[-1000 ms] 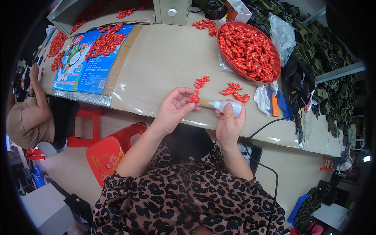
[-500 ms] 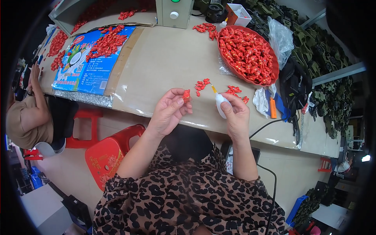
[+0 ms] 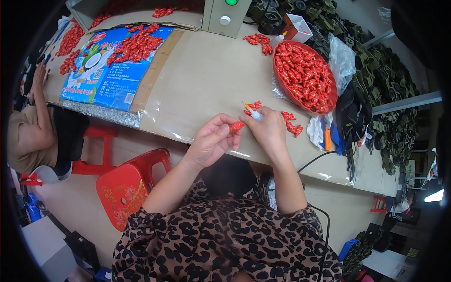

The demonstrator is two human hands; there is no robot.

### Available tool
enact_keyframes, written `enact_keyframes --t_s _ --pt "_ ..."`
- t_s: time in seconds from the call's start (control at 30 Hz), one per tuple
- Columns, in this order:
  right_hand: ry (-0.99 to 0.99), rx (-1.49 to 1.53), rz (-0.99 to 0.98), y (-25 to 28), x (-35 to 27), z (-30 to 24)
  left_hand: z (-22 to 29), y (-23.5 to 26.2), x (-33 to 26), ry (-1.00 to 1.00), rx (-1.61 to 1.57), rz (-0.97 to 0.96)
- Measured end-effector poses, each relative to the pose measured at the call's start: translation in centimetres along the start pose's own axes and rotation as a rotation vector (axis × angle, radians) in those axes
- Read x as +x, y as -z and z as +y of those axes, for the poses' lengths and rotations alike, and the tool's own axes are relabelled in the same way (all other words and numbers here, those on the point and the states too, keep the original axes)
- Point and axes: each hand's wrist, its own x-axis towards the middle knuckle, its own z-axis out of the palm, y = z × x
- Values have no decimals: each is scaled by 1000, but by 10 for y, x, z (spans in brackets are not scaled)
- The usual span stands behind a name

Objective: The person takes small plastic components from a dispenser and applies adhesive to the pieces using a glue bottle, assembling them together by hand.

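Note:
Between the thumb and fingers of my left hand (image 3: 215, 140) is a small red figurine (image 3: 237, 126) with gold marks, its finer shape too small to make out. Close beside it, my right hand (image 3: 271, 131) is closed round a white squeeze bottle (image 3: 256, 114) with a yellow needle tip. The tip points up and to the left, beyond the held piece. Most of the bottle is hidden by my right hand. Loose red figurines (image 3: 292, 124) lie on the table just right of that hand, and a few more lie behind the bottle's tip.
A red bowl (image 3: 334, 96) heaped with figurines stands at the right. Further pieces lie on a blue printed cardboard sheet (image 3: 105, 89) at the left. A grey box (image 3: 224, 32) stands at the back. A red stool (image 3: 117, 188) and a seated co-worker (image 3: 35, 134) are to the left.
My hands have come closer together. The squeeze bottle has tipped over to the left, and my right hand now covers more of it. The whole view has shifted slightly.

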Motion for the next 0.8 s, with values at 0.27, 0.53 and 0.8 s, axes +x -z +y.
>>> enact_keyframes --t_s 0.27,0.53,0.8 --pt "-234 841 -327 15 -1 19 -1 0 1 39 -18 -24" --pt "-381 1700 -304 15 -40 40 -10 -18 7 133 156 87" --pt "-337 1745 -196 7 -59 46 -31 -23 11 185 274 45"
